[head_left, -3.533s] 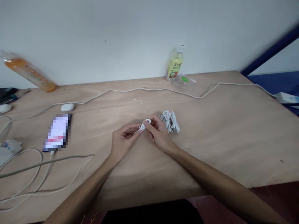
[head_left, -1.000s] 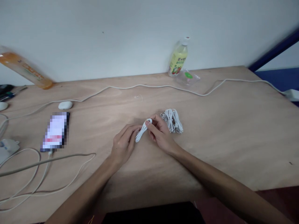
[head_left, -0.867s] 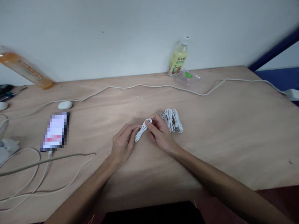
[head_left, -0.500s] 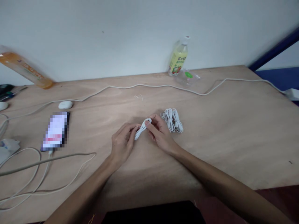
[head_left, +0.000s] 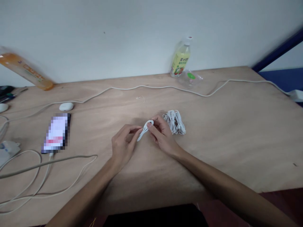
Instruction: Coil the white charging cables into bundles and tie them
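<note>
A coiled white cable, folded into a narrow bundle, is held above the wooden table. My right hand pinches its looped upper end between thumb and fingers. From the other side, my left hand has its thumb and forefinger tips brought together at the middle of the bundle; what exactly lies between them is too small to make out. Just beyond my right hand, several similar bundled white cables lie side by side on the table. Short thin white ties rest farther back.
A phone with a cable plugged in lies at left, near a white earbud case. A long white cord crosses the back of the table. Two drink bottles, one yellow-green and one orange, stand by the wall, with clear plastic packaging.
My left hand has shifted very slightly left, and its thumb has moved up along the bundle. My right hand keeps its hold on the cable in the same place.
</note>
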Demonstrator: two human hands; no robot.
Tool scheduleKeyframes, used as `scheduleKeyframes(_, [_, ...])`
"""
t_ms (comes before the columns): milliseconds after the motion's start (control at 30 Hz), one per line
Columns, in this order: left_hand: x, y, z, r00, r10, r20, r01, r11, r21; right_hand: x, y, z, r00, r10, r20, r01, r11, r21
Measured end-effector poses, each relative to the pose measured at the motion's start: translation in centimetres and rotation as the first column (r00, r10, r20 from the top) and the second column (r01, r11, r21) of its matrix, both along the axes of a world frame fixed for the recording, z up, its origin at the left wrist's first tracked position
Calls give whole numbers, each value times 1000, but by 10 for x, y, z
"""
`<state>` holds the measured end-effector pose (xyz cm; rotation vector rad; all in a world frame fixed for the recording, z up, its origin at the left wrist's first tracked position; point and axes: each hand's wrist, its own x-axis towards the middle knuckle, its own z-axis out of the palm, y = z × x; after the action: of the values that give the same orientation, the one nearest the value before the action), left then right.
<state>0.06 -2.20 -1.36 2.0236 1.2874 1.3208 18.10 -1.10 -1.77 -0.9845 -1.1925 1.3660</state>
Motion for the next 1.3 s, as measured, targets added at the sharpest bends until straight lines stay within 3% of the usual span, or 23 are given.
scheduleKeyframes(467, [5, 1, -1, 984, 80, 161, -42, 973, -226, -1, -3, 4, 1000, 13, 14, -13, 1000, -5])
scheduleKeyframes(667, [3, 2, 1, 981, 79, 179, -30, 966, -258, -1, -4, 3, 1000, 16, 22, -16, 1000, -18])
scheduleKeyframes(933, [1, 8, 0, 961, -95, 259, 170, 943, -285, -1, -3, 1, 1000, 8, 13, -8, 1000, -6])
scheduleKeyframes(1300, [-1, 12, 4, 920, -21, 392, 222, 851, -476, -1, -2, 1, 1000, 1, 14, -1, 1000, 7])
